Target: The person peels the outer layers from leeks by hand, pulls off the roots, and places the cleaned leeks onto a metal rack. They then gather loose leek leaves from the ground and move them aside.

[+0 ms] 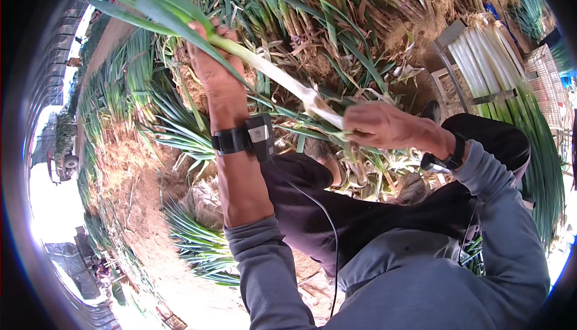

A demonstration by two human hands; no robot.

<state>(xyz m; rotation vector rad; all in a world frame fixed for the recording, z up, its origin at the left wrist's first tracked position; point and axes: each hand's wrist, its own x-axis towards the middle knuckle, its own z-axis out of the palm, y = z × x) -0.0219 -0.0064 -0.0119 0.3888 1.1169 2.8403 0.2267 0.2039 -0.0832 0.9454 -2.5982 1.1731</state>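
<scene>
A long green onion (pixel 279 76), with green leaves at the upper left and a white shank, stretches between my hands. My left hand (pixel 216 55) holds it where the leaves meet the shank, palm turned up. At its root end, my right hand (pixel 376 125) is closed on the white part, somewhat blurred; the fingertips are partly hidden. A loose brownish outer layer hangs at the lower shank, just left of my right hand. Peeled leaves and husks (pixel 360 168) lie below, around my feet.
A metal rack (pixel 455 82) at the right bears a stack of cleaned green onions (pixel 484 68). Beyond it stands a pale plastic crate (pixel 547 87). Unpeeled bundles with roots (pixel 311 46) are heaped ahead, and more bundles (pixel 135 77) stand at the left. A cable (pixel 331 222) runs over my lap.
</scene>
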